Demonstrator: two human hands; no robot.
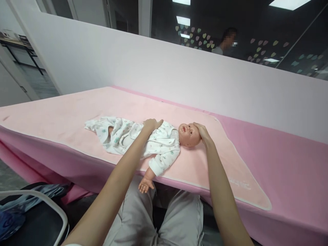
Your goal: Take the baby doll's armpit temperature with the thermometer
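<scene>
A baby doll (190, 135) lies on its back on a pale pink mat (71, 106), its bare head to the right. It wears white patterned baby clothes (164, 141), and the empty-looking trouser legs trail off to the left. My left hand (153, 124) rests on the doll's belly, thumb spread and pointing right; its other fingers partly disappear over the far side. Against the top of the doll's head lies my right hand (201, 131), open, with fingers stretched over the forehead. One doll arm hangs over the mat's near edge, its hand above my lap.
The mat lies on a table with a darker pink cloth (289, 153). A white wall (164, 75) rises behind it, with a dark window above. Through or in the glass a person shows. At lower left stands a chair (48, 201) with blue cloth on it.
</scene>
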